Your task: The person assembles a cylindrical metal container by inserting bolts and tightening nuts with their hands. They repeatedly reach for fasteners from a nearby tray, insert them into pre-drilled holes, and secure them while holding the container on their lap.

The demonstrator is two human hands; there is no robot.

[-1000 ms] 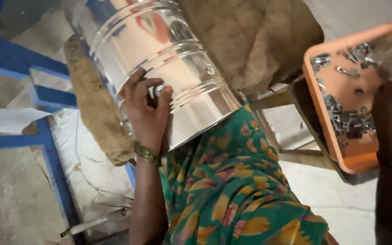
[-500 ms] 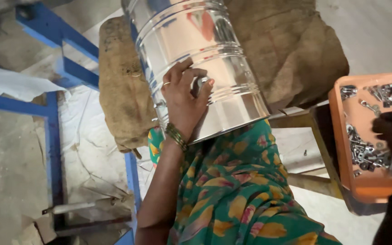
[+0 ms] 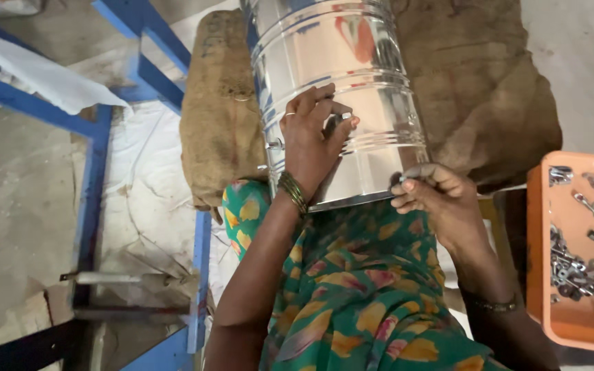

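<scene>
A large shiny steel canister (image 3: pixel 338 62) lies tilted against my lap, its rim toward me. My left hand (image 3: pixel 311 141) rests flat on its side, fingertips pinching a small metal fitting on the wall. My right hand (image 3: pixel 438 196) is at the canister's lower rim, fingers curled around a small metal piece, too small to identify. Green flowered cloth (image 3: pixel 352 288) covers my lap below.
An orange tray (image 3: pixel 541 240) with several screws and small metal parts sits at the right. Brown burlap sacks (image 3: pixel 479 89) lie under and behind the canister. A blue metal frame (image 3: pixel 94 178) stands at the left over white sheeting.
My right hand has come from the orange tray to the canister's rim, holding a small piece. The view shifted left; my left hand stays on the canister wall.
</scene>
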